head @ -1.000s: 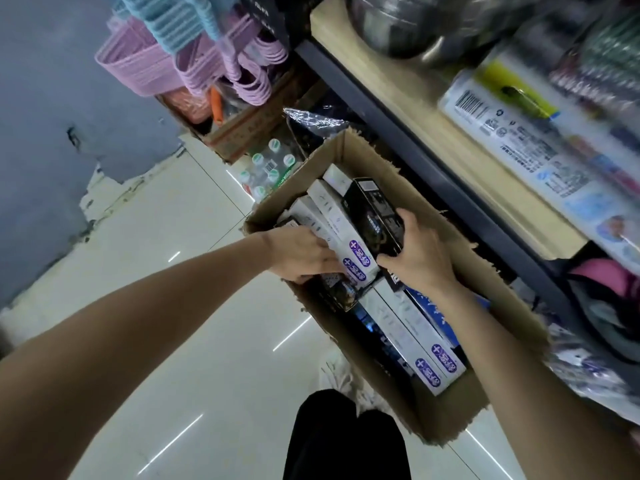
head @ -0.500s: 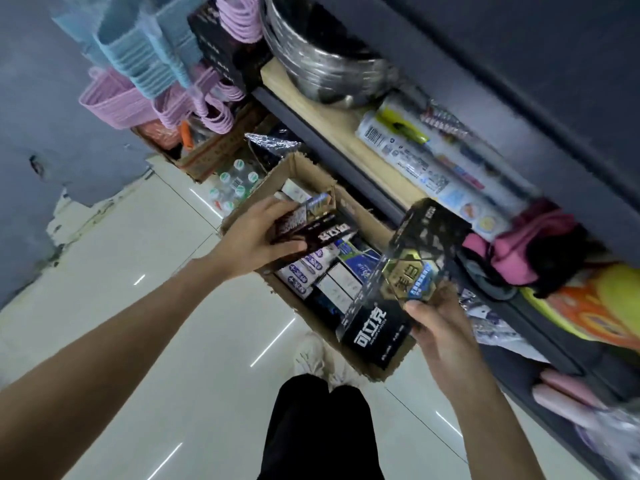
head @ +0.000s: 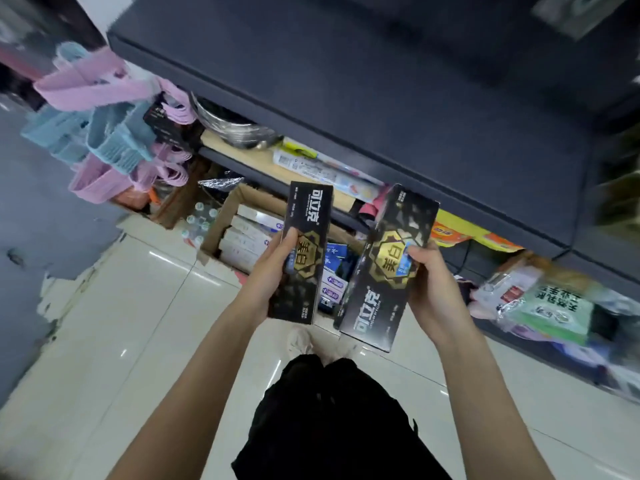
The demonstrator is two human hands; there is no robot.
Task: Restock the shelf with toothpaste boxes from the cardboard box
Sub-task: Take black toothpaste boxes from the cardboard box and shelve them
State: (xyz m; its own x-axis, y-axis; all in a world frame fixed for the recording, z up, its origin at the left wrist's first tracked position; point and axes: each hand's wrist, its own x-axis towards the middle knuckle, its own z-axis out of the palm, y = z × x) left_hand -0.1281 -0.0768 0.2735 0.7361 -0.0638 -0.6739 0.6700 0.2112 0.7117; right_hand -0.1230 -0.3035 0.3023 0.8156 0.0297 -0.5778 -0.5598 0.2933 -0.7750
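Observation:
My left hand grips a narrow black toothpaste box with a gold emblem, held upright over the cardboard box. My right hand holds a wider black toothpaste box of the same brand, tilted, thumb on its front. The cardboard box stands on the floor below both hands and still holds several white and blue toothpaste boxes. A dark shelf juts out above and ahead of the two raised boxes.
Pink and blue plastic baskets hang at the left. A lower wooden shelf carries steel bowls and packaged goods. Bagged items lie at the right under the shelf. Bottles stand left of the cardboard box. My legs are below.
Both hands have lifted out of the cardboard box, each with a black toothpaste box, and come up and together in front of me. The view has tilted up toward the shelf.

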